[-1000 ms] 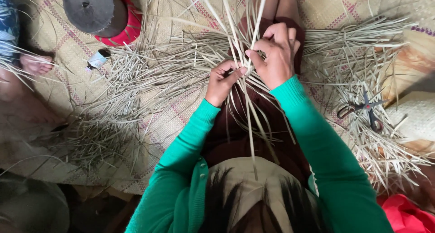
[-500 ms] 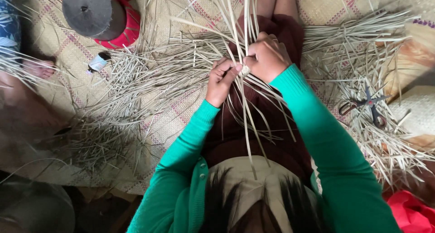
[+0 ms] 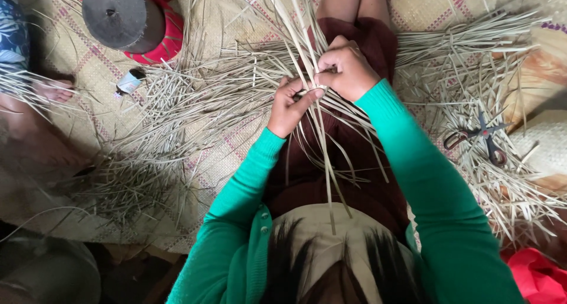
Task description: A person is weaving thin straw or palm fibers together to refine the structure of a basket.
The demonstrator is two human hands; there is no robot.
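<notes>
Pale dried reed strips [image 3: 322, 138]: long axis toward the body; left hand [image 3: 290, 106] and right hand [image 3: 348, 70] apparently pinch them together, touching.

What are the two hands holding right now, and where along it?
Both the left hand and right hand pinch a bundle of dry straw strips at its middle, with loose ends fanning above and below.

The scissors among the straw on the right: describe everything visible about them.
The dark metal scissors with reddish-brown handle loops lie flat on the heap of pale dried straw strips to the person's right, over the checked woven mat. The blades are parted, forming a cross, tips pointing up and right. The two loops sit lower left and lower right. Strips lie under them and some cross them. Neither hand touches them; the right hand works further left.
</notes>
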